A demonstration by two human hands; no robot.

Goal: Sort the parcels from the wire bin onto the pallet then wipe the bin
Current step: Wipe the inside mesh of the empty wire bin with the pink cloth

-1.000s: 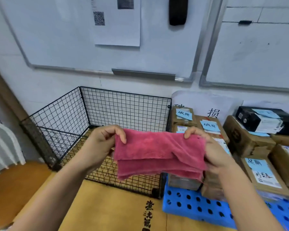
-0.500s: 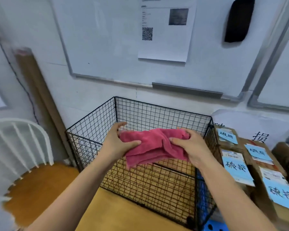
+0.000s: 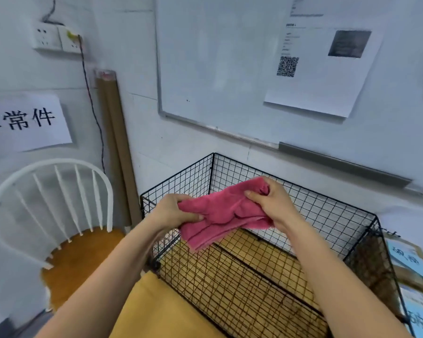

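A folded pink cloth hangs above the black wire bin, held at both ends. My left hand grips its left end and my right hand pinches its right end, bunching the fabric. The bin stands on a yellow-brown surface with no parcels inside; only that surface shows through the mesh floor. Cardboard parcels with blue labels sit just right of the bin, cut off by the frame edge. The pallet is out of view.
A white spindle-back chair with a wooden seat stands left of the bin. A cardboard tube leans in the wall corner beside a hanging cable. A whiteboard with a printed sheet hangs behind the bin.
The view has swung left and closer, so the pallet and most parcels have left the frame. Both hands have drawn nearer each other, bunching the cloth over the bin.
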